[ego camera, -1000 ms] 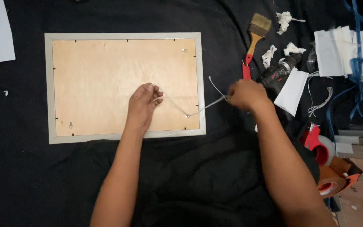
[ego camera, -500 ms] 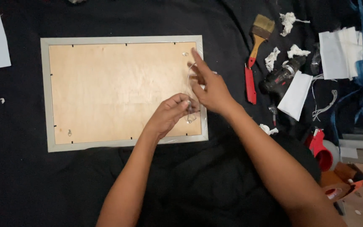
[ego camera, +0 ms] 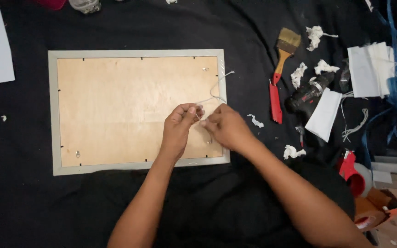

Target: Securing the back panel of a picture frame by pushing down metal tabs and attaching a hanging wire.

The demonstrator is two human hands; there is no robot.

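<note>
A black cloth (ego camera: 198,27) covered the work surface, and on it lay a picture frame (ego camera: 136,53) face down, its plywood backing board (ego camera: 111,110) showing inside a pale grey border. Over the frame's right-hand end, both of the person's hands had come together: half a second earlier the right hand had been spread flat higher up by the frame's edge, and a second earlier the two hands had been well apart with a cord stretched between them. Now the left hand (ego camera: 178,128) and the right hand (ego camera: 226,126) were nearly touching, each grip pinched on a thin white cord (ego camera: 217,89), which looped up across the frame's right border. The closing of the hands suggested work on a knot or fixing point near the small hardware on the backing board, though the fingers hid it. To the right lay a black power drill (ego camera: 306,94), a paintbrush (ego camera: 285,48), a red utility knife (ego camera: 275,103) and scattered wads of white paper (ego camera: 315,34).
</note>
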